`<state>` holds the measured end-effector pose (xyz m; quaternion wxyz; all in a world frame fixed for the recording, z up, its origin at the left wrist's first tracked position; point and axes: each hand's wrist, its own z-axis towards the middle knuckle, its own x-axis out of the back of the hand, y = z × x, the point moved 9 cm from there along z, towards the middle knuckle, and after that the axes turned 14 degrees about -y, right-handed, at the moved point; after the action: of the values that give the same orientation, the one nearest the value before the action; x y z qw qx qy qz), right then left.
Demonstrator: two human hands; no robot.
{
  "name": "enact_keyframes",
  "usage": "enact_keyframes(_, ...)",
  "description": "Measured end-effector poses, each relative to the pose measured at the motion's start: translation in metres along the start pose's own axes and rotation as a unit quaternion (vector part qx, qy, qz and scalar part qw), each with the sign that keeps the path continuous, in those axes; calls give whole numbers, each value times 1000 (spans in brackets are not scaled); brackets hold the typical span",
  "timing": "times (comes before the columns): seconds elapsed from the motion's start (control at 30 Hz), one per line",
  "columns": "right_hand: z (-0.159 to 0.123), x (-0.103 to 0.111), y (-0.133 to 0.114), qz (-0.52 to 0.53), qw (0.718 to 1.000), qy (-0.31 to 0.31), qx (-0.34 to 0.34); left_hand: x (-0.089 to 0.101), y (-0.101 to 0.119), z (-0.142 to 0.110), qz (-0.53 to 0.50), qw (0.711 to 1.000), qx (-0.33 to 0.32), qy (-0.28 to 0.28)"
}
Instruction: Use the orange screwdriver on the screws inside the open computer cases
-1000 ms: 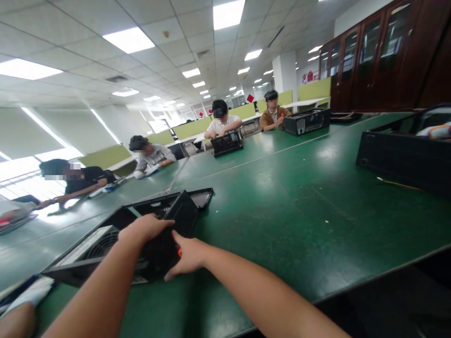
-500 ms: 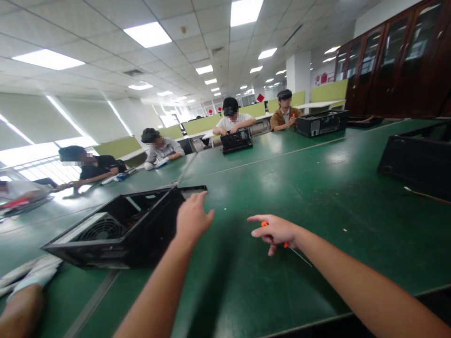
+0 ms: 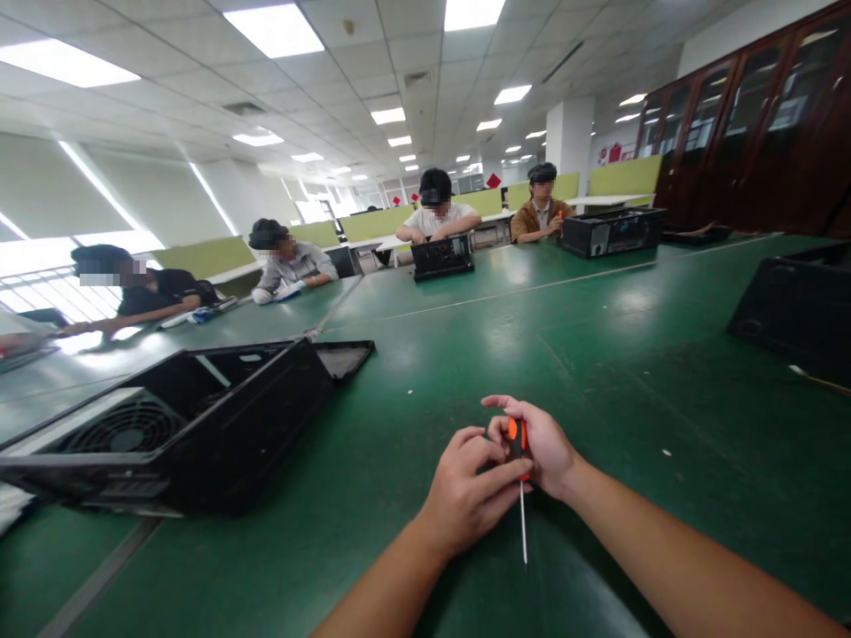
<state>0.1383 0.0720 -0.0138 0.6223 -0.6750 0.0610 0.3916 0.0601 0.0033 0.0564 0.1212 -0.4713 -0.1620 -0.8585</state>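
An orange-and-black screwdriver (image 3: 518, 436) is between my two hands over the green table, its thin metal shaft pointing down toward me. My right hand (image 3: 546, 450) is closed around the handle, with the index finger stretched out to the left. From the left, my left hand (image 3: 466, 486) has its fingertips closed on the lower handle, near where the shaft begins. Parts of the handle are hidden behind the fingers of both hands.
A black computer case (image 3: 219, 425) with a fan lies open at left, a dark flat panel (image 3: 344, 356) behind it. Another dark case (image 3: 794, 306) stands at right. Across the green table (image 3: 598, 372), several people sit; a black case (image 3: 612, 232) is before one.
My left hand has moved right, from beside the computer case to the screwdriver. The screwdriver has turned so its shaft points toward me. The view has shifted slightly.
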Motion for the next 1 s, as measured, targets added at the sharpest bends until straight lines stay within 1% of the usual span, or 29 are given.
enact_keyframes(0.07, 1, -1, 10, -29, 999, -5, -25, 7, -5, -3, -38, 999, 21, 30)
enact_keyframes(0.1, 1, -1, 15, -47, 998, -10, -38, 11, -10, -5, -62, 996, 47, 46)
enact_keyframes(0.17, 2, -3, 24, -85, 994, -28, -62, 21, -27, -14, -111, 983, 124, 83)
enact_keyframes(0.23, 2, -7, 31, -114, 989, -55, -81, 27, -46, -25, -153, 959, 208, 113)
enact_keyframes(0.3, 1, -13, 35, -130, 983, -87, -96, 28, -61, -33, -188, 937, 269, 121)
enact_keyframes(0.37, -2, -20, 36, -143, 978, -112, -104, 24, -70, -37, -221, 922, 297, 113)
enact_keyframes(0.5, -7, -28, 29, -175, 969, -141, -104, 15, -78, -39, -259, 907, 314, 108)
enact_keyframes(0.6, -8, -32, 25, -204, 961, -156, -103, 15, -72, -35, -253, 915, 298, 106)
enact_keyframes(0.7, -7, -31, 22, -224, 957, -159, -93, 16, -66, -31, -245, 923, 278, 101)
enact_keyframes(0.83, -7, -30, 19, -234, 956, -159, -81, 17, -65, -31, -248, 923, 277, 103)
enact_keyframes(0.93, -7, -31, 17, -234, 956, -160, -75, 16, -68, -33, -262, 914, 288, 112)
enact_keyframes(1.0, -7, -31, 16, -233, 957, -157, -72, 13, -72, -37, -285, 901, 304, 123)
